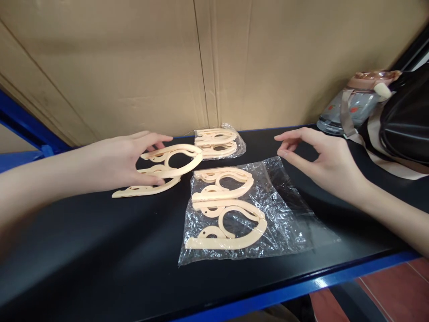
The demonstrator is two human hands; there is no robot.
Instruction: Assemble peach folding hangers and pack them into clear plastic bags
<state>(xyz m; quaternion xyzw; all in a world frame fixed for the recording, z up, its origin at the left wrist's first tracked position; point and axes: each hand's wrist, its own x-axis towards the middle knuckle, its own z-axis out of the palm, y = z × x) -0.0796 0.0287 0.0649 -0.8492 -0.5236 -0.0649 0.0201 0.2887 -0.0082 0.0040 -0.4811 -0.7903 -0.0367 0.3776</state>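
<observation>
Folded cream plastic hangers [187, 169] lie loose on the black shelf surface, overlapping one another. My left hand [129, 156] is over their left ends, thumb and fingers spread. Its thumb rests at or just above the lower hanger; I cannot tell whether it touches. To the right of these, a clear plastic bag [288, 219] lies flat with two folded hangers [246, 241] inside. Above the bag's upper right corner hovers my right hand [318, 154], fingers curved, thumb and forefinger apart with nothing between them. Another bagged set of folded hangers [219, 142] sits farther back.
A cardboard panel [150, 62] stands along the back of the black shelf [100, 268]. At the far right are a clear water bottle [360, 105] with a strap and a black bag [409, 118]. A blue metal edge [321, 281] runs along the front.
</observation>
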